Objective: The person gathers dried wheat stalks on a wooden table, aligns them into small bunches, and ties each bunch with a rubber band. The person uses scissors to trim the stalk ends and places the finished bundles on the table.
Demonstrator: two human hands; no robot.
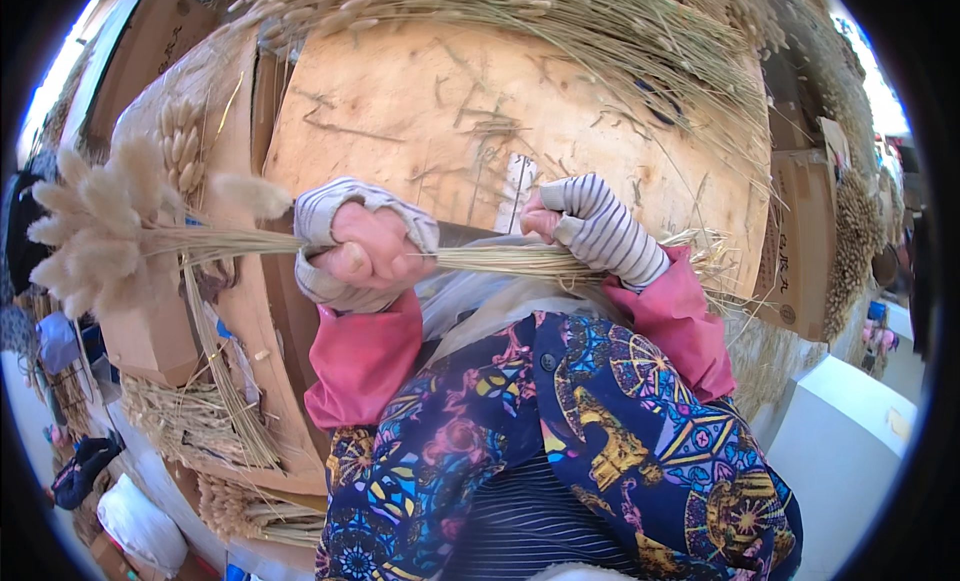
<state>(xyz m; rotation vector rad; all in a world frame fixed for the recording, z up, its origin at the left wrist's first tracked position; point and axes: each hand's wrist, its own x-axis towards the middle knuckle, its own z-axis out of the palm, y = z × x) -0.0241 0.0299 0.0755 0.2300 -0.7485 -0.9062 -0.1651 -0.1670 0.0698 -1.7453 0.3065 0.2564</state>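
Observation:
A bunch of dried bunny-tail grass point(510, 259) lies level across my lap side, its fluffy heads at the left and its cut stem ends at the right. My left hand point(375, 243), in a fingerless striped glove, is closed around the middle of the stems. My right hand point(577, 217), gloved the same way, has its fingers curled just above the stems, near their right part. Its palm side is hidden, so whether it grips any stems does not show. Behind the hands is a plywood board point(352, 93) with a marked white strip point(515, 193) on it.
Loose long-stemmed grass point(525, 18) covers the board's far edge, with dark-handled scissors point(660, 102) among it. Stem scraps lie on the board. At the left, a tied bunch point(225, 371) rests by cardboard. A cardboard box point(799, 236) stands right, a white box point(840, 423) lower right.

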